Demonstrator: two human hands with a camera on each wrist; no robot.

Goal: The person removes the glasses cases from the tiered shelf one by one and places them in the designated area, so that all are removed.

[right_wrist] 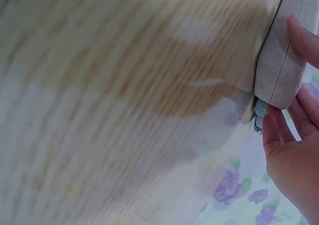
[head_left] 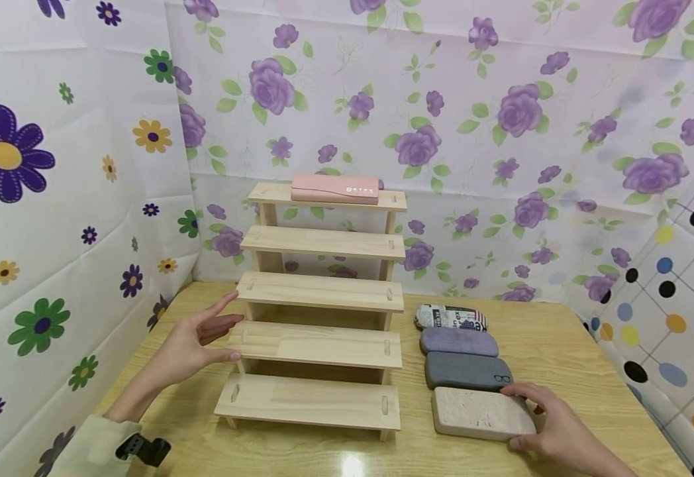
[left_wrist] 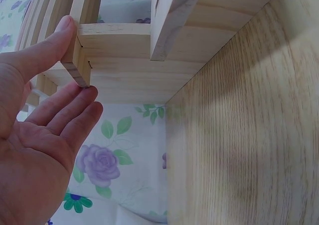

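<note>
A stepped wooden display rack (head_left: 323,344) stands on the table with several tiers. My left hand (head_left: 189,344) is at its left side, thumb and fingers about the end of the second board from the bottom (left_wrist: 77,60). On the right, my right hand (head_left: 555,424) grips the right end of a beige glasses case (head_left: 478,414), thumb on the near edge and fingers on the far one. The right wrist view has this case (right_wrist: 281,60) between thumb and fingers. A pink glasses case (head_left: 335,189) lies on the top tier.
Behind the beige case lie a dark grey glasses case (head_left: 463,370), a purple-grey one (head_left: 457,341) and a newsprint-patterned one (head_left: 451,317), in a row right of the rack. Patterned cloth (head_left: 335,86) hangs behind and on both sides of the wooden table (head_left: 538,344).
</note>
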